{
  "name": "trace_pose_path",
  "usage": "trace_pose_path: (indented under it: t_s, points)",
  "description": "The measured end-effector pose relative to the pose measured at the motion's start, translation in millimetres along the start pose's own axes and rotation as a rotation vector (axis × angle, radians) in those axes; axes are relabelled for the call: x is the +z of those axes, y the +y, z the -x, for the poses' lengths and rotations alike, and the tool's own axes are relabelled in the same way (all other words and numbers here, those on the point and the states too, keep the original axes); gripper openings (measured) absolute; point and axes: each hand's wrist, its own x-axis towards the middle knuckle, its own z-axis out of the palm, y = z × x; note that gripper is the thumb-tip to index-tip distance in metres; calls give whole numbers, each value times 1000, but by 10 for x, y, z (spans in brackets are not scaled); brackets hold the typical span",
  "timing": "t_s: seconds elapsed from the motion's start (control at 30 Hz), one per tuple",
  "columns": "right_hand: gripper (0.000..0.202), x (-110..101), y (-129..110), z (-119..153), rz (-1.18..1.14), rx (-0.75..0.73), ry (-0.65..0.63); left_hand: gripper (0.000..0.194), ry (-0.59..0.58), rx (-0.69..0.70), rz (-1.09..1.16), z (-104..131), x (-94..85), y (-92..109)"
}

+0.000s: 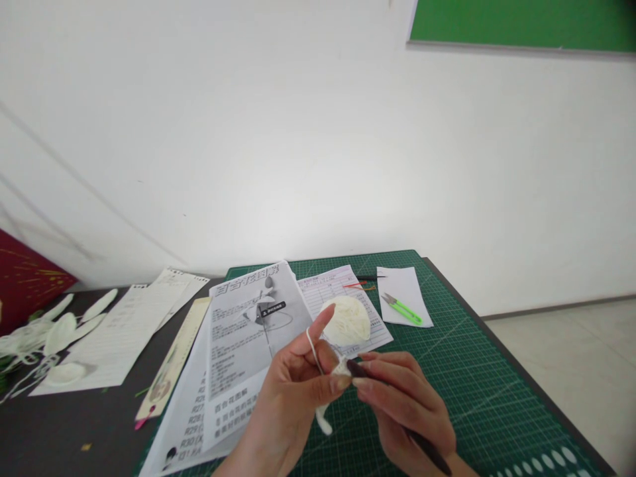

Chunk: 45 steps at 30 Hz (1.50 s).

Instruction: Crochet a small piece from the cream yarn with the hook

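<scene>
White wall (pixel 248 132) behind, green gridded mat (pixel 477 384) on a dark table (pixel 44 437).

Left hand (pixel 291 391) pinches the small white piece (pixel 340 369) between thumb and fingers, over the near part of the mat; index raised, yarn (pixel 314 348) looped over it. Right hand (pixel 412 404) grips the dark-handled hook (pixel 427 452) pen-style, working end up against the piece. Tip too small to read, so can't tell if it carries a loop. White end (pixel 324 421) hangs below the left hand; can't tell if it's loose tail or worked fabric.

Step in hand, my read: mid-stitch. Next move calls for catching yarn off the index and drawing it through: firm pinch, even tension, small wrist turn. Risk is a split strand or dropped loop.

Just beyond the hands, ball (pixel 348 322) sits on a form (pixel 380 334). To its right, green snips (pixel 405 311) on white paper (pixel 400 281). Left of the hands, printout (pixel 233 371), then a long pale strip (pixel 173 361). Far left on the table: notes (pixel 119 344), white petal shapes (pixel 62 331), tangled strands (pixel 20 341).
</scene>
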Motion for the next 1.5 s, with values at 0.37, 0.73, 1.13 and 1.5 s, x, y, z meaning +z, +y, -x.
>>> trace_pose_path:
  t_s: [0.37, 0.73, 1.13, 1.5]
  points:
    - [8, 136, -40, -184, -844, 724, 230, 58, -146, -156, -62, -39, -57, 125]
    - [14, 42, -68, -254, -1011, 799, 183, 50, -247, -207, -201, -13, -111, 192]
    - [15, -62, -33, -298, -902, 677, 140, 50, -341, -225, -216, -59, -195, 140]
    - [14, -57, -52, -300, -920, 702, 167, 52, -352, -227, -208, -50, -189, 149]
